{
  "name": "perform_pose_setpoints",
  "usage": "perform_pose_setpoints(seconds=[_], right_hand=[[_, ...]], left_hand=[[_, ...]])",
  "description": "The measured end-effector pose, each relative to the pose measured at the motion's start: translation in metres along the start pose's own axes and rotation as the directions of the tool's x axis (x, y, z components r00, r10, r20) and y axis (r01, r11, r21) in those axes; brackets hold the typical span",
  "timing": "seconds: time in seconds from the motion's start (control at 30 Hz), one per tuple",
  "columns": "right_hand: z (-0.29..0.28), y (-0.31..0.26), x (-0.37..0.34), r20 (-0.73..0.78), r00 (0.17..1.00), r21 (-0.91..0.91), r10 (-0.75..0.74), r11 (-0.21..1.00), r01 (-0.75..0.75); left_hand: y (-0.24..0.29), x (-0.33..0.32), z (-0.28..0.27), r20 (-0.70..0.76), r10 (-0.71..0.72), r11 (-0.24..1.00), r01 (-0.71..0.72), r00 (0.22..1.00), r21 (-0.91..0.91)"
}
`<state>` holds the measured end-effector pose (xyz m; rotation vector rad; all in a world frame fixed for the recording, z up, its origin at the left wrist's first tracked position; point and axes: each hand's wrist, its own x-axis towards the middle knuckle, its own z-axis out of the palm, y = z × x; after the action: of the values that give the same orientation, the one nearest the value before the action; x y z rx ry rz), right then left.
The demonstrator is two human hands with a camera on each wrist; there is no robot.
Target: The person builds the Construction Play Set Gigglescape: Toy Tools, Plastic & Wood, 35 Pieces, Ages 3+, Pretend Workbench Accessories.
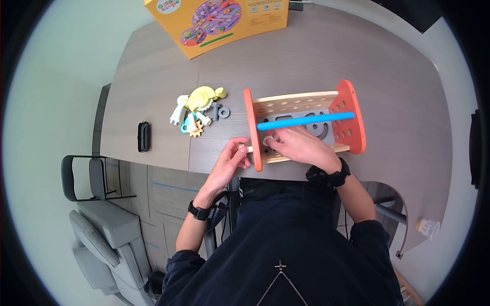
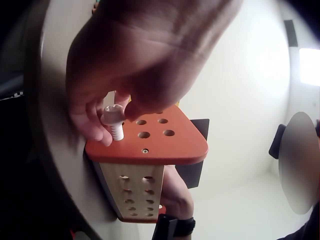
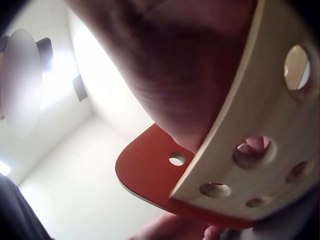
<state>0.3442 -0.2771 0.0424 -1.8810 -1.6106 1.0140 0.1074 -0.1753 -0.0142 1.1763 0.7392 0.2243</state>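
Observation:
A wooden toolbox with red end panels [image 1: 345,117] and a blue rod [image 1: 306,121] across its top stands at the table's front edge. Outside its left panel, my left hand [image 1: 228,162] pinches a white screw [image 2: 114,116] between thumb and fingers. The screw's threaded end meets the red face [image 2: 165,147] near several round holes. My right hand [image 1: 301,145] reaches inside under the rod, fingers curled round a small pale round piece [image 1: 267,139] by the same panel's inner side. In the right wrist view the slatted side [image 3: 240,125] hides the right fingertips.
Yellow, white, teal and grey toy parts [image 1: 201,97] lie left of the toolbox. Farther left is a black case [image 1: 144,136]. A yellow printed box [image 1: 224,25] stands at the table's back. A chair [image 1: 97,178] and a grey sofa [image 1: 109,229] are off to the left.

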Motion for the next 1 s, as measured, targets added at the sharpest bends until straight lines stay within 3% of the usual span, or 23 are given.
perform_pose_setpoints(seconds=[0.13, 0.33, 0.43, 0.8, 1.0], right_hand=[[0.006, 0.008, 0.001, -0.032, 0.999, -0.002, -0.019, 1.000, 0.018], [-0.002, 0.004, 0.006, 0.092, 0.996, 0.055, 0.012, 0.998, -0.017], [-0.003, 0.001, 0.010, 0.144, 0.984, 0.030, 0.106, 0.993, -0.111], [0.010, 0.018, 0.018, 0.165, 0.986, 0.076, 0.005, 0.997, -0.018], [0.009, 0.015, 0.016, 0.138, 0.990, 0.060, -0.012, 0.998, 0.004]], left_hand=[[-0.010, 0.006, -0.004, 0.006, 0.001, 1.000, -0.001, 1.000, -0.024], [-0.007, 0.006, -0.003, -0.005, -0.006, 1.000, 0.005, 1.000, -0.008], [-0.007, 0.005, -0.004, -0.009, 0.012, 1.000, -0.012, 1.000, 0.021], [-0.011, 0.004, -0.008, -0.030, 0.021, 1.000, -0.021, 0.999, 0.013], [-0.005, 0.003, -0.017, -0.020, -0.144, 0.985, 0.145, 0.989, 0.095]])
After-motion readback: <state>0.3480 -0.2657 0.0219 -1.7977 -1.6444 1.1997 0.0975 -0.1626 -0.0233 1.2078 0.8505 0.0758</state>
